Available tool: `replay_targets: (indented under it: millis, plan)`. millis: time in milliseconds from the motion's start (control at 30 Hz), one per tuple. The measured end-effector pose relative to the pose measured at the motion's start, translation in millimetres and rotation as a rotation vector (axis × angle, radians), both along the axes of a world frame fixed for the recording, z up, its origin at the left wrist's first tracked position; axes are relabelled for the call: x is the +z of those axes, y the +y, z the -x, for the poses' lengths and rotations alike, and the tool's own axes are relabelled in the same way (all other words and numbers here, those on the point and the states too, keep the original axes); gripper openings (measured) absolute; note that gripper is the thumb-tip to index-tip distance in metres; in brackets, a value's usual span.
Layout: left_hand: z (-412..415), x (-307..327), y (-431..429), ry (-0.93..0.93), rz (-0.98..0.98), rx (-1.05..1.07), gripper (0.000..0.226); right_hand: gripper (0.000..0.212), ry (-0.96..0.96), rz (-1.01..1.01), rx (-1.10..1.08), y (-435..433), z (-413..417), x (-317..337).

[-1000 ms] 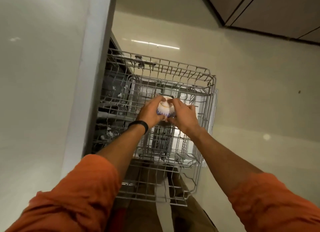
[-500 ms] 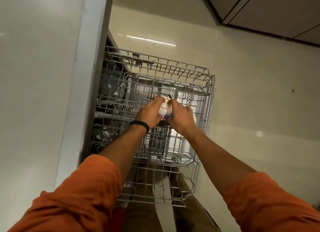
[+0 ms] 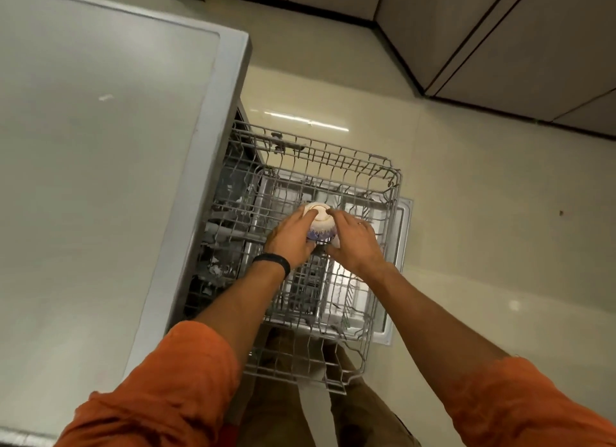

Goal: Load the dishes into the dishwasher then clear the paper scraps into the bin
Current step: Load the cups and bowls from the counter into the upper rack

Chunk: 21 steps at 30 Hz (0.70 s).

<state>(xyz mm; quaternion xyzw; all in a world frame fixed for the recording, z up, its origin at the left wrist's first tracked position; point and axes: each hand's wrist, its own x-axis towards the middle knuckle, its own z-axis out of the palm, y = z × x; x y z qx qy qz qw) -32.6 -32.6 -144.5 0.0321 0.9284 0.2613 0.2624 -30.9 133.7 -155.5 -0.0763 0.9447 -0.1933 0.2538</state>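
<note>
A small white bowl point(image 3: 320, 218) with a blue pattern near its rim is turned upside down over the middle of the pulled-out upper wire rack point(image 3: 336, 160) of the dishwasher. My left hand point(image 3: 291, 238), with a black band at the wrist, grips the bowl's left side. From the right, my right hand point(image 3: 358, 243) holds the bowl, fingers on its side and thumb low near its rim. Whether the bowl rests on the rack's tines is hidden by my hands.
A grey countertop point(image 3: 100, 163) fills the left, its edge right beside the rack. The open dishwasher door point(image 3: 398, 266) and lower rack lie beneath. Beige floor tiles point(image 3: 483, 230) spread to the right, with cabinet fronts point(image 3: 500, 39) at the top right.
Both hands keep hold of the upturned bowl at about the same spot over the rack. The view has pulled back, so more of the countertop shows.
</note>
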Motion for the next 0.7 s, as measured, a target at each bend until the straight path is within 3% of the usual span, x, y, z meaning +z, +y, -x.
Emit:
replay_targets:
  millis: [367, 700]
  plan:
    - [-57, 120, -13, 0.231, 0.096, 0.164, 0.064, 0.070, 0.248, 0.172, 0.121, -6, -20, 134]
    - [-145, 193, -96, 0.465, 0.323, 0.460, 0.058, 0.066, 0.354, 0.410, 0.382, -98, -45, 208]
